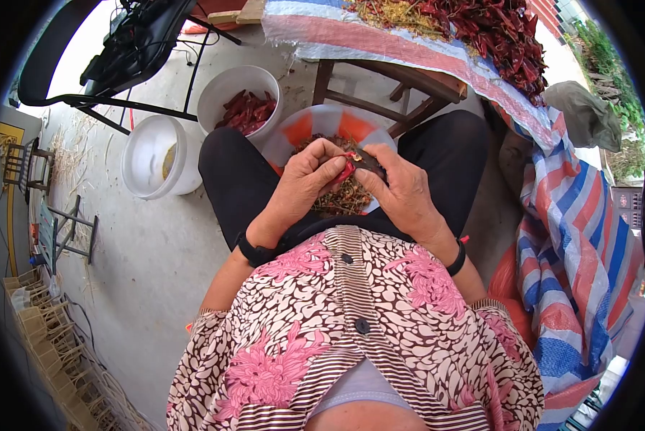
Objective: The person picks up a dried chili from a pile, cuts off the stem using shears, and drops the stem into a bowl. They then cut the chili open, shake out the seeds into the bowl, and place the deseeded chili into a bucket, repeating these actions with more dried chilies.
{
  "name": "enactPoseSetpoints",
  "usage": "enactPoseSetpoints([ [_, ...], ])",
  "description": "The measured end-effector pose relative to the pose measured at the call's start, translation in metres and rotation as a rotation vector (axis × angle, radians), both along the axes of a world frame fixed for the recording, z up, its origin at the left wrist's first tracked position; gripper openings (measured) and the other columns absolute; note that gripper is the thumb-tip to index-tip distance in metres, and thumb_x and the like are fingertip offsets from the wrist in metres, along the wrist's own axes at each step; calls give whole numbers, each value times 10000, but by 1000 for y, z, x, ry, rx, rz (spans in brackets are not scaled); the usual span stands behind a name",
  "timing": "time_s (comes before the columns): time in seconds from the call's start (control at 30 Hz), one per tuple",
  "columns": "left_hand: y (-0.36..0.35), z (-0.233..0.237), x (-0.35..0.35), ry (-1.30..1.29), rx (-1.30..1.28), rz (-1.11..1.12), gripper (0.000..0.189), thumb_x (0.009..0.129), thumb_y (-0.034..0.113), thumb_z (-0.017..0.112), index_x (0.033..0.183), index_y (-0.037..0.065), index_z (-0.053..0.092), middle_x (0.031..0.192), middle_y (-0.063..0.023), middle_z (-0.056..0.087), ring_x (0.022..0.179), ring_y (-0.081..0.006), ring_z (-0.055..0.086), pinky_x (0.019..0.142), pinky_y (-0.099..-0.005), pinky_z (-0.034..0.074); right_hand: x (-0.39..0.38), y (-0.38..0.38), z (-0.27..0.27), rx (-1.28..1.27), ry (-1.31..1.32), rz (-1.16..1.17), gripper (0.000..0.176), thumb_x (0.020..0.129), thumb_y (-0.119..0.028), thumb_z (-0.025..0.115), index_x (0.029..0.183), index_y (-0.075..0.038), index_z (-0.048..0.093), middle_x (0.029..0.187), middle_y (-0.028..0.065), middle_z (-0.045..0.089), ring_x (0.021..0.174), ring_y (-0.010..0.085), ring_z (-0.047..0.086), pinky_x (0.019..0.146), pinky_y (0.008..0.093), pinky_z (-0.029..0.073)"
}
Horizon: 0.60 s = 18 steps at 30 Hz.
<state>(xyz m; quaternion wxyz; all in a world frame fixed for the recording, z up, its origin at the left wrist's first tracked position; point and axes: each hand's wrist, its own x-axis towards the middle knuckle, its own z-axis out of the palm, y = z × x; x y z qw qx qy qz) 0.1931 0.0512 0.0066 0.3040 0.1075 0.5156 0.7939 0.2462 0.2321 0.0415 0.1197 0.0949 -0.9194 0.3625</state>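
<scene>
My left hand (pixel 309 177) is closed in a pinch on a dried red chili pepper (pixel 346 171). A pale bit shows at the pepper's upper end. Close against it, my right hand (pixel 403 188) is closed too, with a dark object (pixel 370 165) between thumb and fingers; its kind cannot be made out. Both hands are over a basin (pixel 294 129) with orange and white sides, between my knees. Brownish chili scraps and stems (pixel 340 197) lie in it, partly hidden by my hands.
A white bucket (pixel 211 93) holds red chilies (pixel 247 113). Beside it stands a white tub (pixel 139 169) with something yellowish inside. Ahead, dried chilies (pixel 491 36) are heaped on a striped sheet (pixel 380 43) over a wooden stand (pixel 416 90). A black chair (pixel 64 82) stands left, striped sacking (pixel 567 237) right.
</scene>
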Motion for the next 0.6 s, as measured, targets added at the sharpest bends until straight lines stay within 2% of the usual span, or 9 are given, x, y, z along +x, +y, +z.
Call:
enactPoseSetpoints([
  [0.1, 2, -2, 0, -13, -2, 0, 150, 964, 215, 558, 991, 70, 533, 788, 47, 544, 619, -8, 456, 499, -139, 303, 0, 0, -5, 51, 12, -16, 328, 866, -285, 645, 1092, -61, 567, 929, 150, 654, 797, 332, 656, 625, 379, 514],
  [0.2, 1, -3, 0, -8, -11, -11, 152, 963, 219, 560, 993, 72, 533, 788, 49, 541, 618, -7, 456, 498, -140, 301, -1, 4, -9, 46, -63, 23, 295, 901, -272, 619, 1089, -50, 568, 907, 115, 663, 728, 283, 666, 621, 341, 517],
  [0.3, 0, 1, 2, -18, 8, -30, 156, 962, 220, 561, 996, 71, 532, 794, 44, 541, 625, -9, 460, 495, -143, 299, -1, 3, -14, -795, -475, 207, 225, 955, -262, 552, 1072, -69, 555, 778, 45, 585, 539, 160, 548, 497, 263, 444],
  [0.4, 1, 1, 1, -37, 45, -52, 160, 962, 220, 561, 1004, 70, 528, 806, 36, 545, 632, -13, 462, 491, -148, 295, -2, 11, -16, -1412, -894, 301, 180, 998, -256, 482, 1060, -96, 535, 690, -26, 458, 429, 39, 364, 394, 188, 318],
  [0.5, 0, 2, -3, -39, 103, -95, 159, 958, 213, 564, 1010, 69, 522, 816, 24, 550, 629, -20, 458, 488, -157, 295, 2, 4, -13, -1675, -966, 257, 182, 1001, -274, 465, 1053, -108, 519, 662, -26, 404, 401, 23, 273, 364, 168, 219],
  [0.6, -2, -2, -5, -67, 174, -135, 151, 955, 199, 567, 1007, 65, 517, 814, 12, 551, 619, -29, 449, 483, -166, 291, 3, 4, -19, -1837, -1045, 303, 189, 1002, -283, 456, 1047, -109, 515, 664, -22, 418, 403, 28, 298, 370, 171, 242],
])
